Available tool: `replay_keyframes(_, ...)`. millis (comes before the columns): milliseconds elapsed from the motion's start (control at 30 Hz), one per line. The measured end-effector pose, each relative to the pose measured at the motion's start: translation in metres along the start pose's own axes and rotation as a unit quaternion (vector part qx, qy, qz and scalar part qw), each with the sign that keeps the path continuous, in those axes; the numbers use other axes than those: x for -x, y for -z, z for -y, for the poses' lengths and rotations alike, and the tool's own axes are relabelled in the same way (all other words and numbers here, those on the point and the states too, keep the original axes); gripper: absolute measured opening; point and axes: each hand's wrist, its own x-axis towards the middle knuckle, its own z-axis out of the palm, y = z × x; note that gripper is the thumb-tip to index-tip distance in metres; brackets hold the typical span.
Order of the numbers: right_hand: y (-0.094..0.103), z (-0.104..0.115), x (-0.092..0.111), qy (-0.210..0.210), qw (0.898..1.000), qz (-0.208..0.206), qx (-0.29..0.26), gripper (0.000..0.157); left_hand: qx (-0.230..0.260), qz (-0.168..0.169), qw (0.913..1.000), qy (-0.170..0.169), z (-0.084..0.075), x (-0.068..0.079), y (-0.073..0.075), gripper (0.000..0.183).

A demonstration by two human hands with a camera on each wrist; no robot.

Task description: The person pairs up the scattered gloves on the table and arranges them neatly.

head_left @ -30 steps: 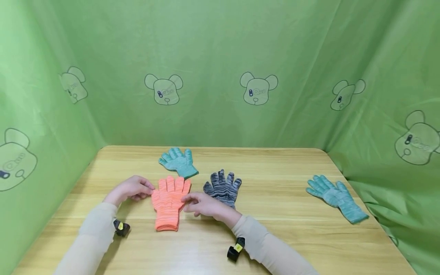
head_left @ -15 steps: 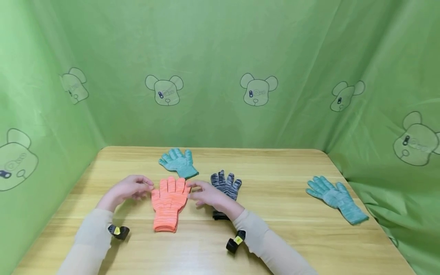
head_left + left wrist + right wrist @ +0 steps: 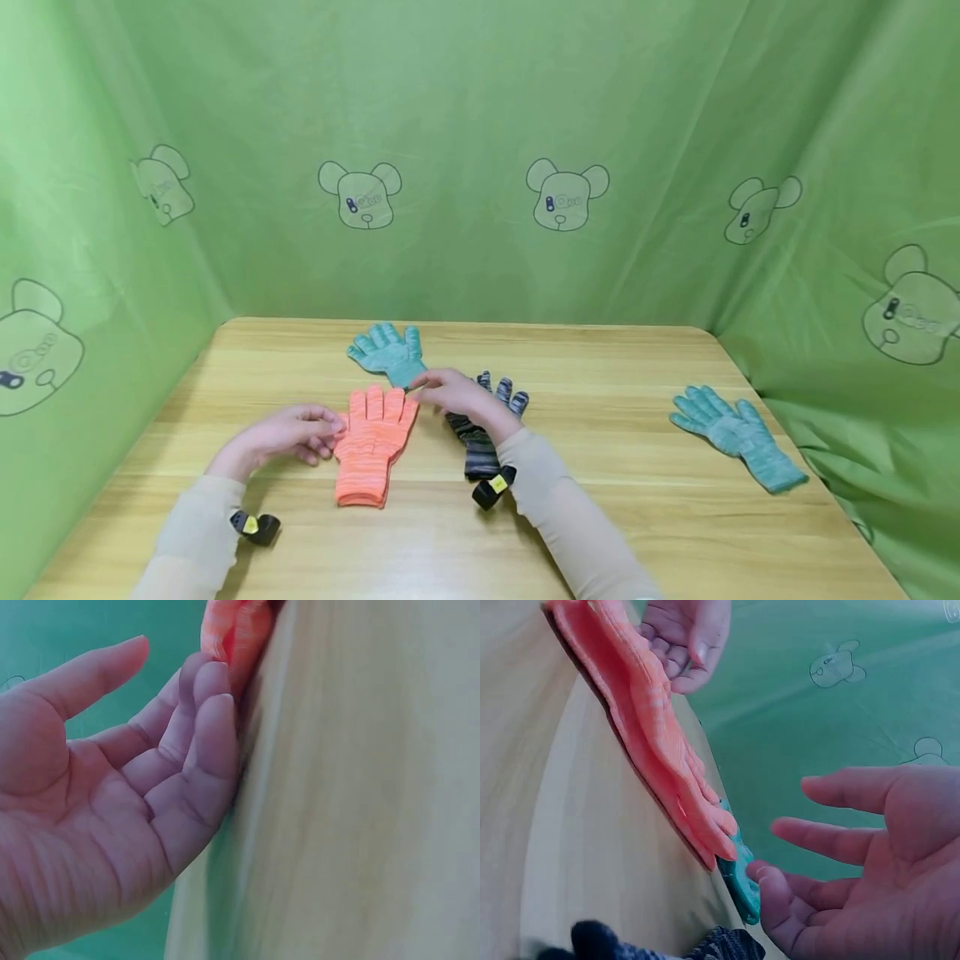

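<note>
A pair of orange knit gloves lies flat in the head view, one on top of the other, fingers pointing away. Beside their left edge is my left hand, its fingertips at the glove's thumb. The left wrist view shows that hand's thumb held apart and its fingers loosely bent against the orange cloth. My right hand hovers by the glove fingertips on the right, with spread fingers and nothing held, as the right wrist view shows. It partly hides a black-and-grey glove.
A teal glove lies just behind the orange pair. Another teal glove rests near the right table edge. Green curtains with bear prints stand around the wooden table.
My right hand has lifted off the orange gloves' right side and moved back toward their fingertips. My left hand has shifted slightly nearer me and right. The orange gloves have barely moved.
</note>
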Motion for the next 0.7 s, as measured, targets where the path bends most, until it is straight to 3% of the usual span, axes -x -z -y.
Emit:
replay_keyframes(233,-0.0045,-0.0063,-0.0064,-0.023,0.999,0.015,0.035,0.036,0.008,0.006,0.9999,0.0,0.004,-0.0017,0.0015,0.038)
replay_keyframes(533,-0.0048,-0.0046,-0.0077,-0.032,0.999,-0.005,-0.024,0.038,0.014,0.006,0.9999,0.003,0.0065,-0.0048,0.0028,0.04)
replay_keyframes(700,-0.0067,-0.0057,-0.0097,-0.035,0.999,-0.006,-0.001,0.037,0.013,0.005,0.9999,0.008,0.0056,-0.0023,0.003,0.039)
